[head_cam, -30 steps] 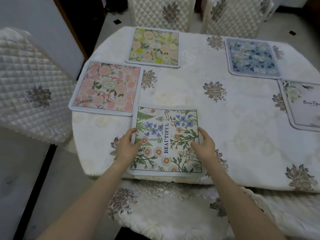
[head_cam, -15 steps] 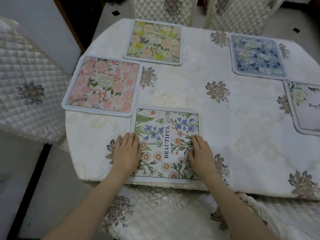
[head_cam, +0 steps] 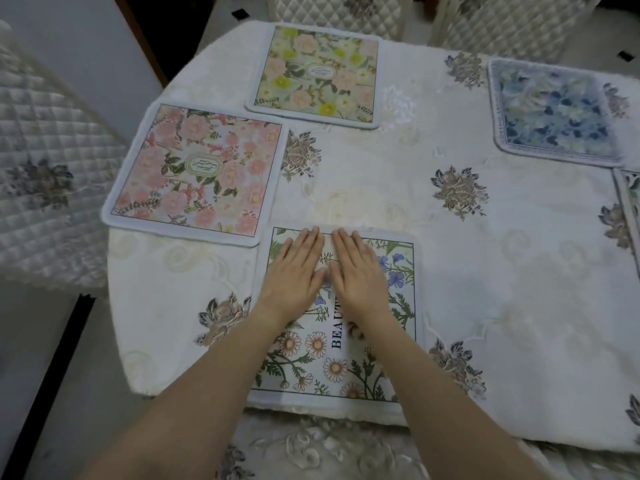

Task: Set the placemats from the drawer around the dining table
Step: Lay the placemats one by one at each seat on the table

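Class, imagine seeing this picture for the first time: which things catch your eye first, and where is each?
Two hands, left hand and right hand, press flat side by side on a daisy placemat at the near table edge. A pink placemat lies left, a yellow placemat beyond it, a blue placemat far right.

Both hands (head_cam: 325,271) on nearest placemat (head_cam: 346,362) — four more placemats beyond, around table (head_cam: 415,237)

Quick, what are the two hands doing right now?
Left hand: open, fingers straight, pressing flat on the daisy placemat.
Right hand: open, fingers straight, pressing flat on the same placemat.
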Demonstrator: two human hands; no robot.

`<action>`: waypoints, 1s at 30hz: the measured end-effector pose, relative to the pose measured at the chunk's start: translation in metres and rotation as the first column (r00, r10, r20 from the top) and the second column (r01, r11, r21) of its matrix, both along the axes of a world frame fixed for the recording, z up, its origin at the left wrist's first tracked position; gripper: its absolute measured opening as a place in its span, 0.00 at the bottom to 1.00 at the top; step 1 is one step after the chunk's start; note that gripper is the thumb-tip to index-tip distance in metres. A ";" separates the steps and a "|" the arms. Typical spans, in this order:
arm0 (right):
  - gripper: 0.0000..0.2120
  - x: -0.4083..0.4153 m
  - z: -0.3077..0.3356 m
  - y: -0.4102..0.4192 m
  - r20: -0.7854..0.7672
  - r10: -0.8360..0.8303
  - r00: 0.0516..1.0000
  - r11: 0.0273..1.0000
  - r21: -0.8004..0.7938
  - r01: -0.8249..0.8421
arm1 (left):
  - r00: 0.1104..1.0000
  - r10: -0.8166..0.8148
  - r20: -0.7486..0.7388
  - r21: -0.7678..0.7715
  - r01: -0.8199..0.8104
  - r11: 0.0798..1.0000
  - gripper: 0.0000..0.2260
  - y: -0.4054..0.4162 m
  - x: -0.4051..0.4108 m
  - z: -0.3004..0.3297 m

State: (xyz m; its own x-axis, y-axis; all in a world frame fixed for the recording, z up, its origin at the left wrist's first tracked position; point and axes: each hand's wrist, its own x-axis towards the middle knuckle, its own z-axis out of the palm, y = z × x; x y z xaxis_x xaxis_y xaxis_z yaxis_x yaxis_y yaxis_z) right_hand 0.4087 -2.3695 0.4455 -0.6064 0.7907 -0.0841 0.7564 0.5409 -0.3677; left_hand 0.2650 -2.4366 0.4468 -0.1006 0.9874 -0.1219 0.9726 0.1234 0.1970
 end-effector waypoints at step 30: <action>0.26 0.043 0.005 -0.118 0.032 -0.015 0.999 0.999 -0.030 0.016 | 0.999 -0.030 0.022 -0.026 0.031 0.999 0.26 -0.108 0.061 0.003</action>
State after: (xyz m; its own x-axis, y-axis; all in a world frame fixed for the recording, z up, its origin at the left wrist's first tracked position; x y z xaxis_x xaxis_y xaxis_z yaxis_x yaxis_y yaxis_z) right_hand 0.4518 -2.4877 0.4509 -0.5909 0.7966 -0.1275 0.7761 0.5181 -0.3595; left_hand 0.3257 -2.5444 0.4498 -0.0675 0.9865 -0.1493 0.9715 0.0991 0.2154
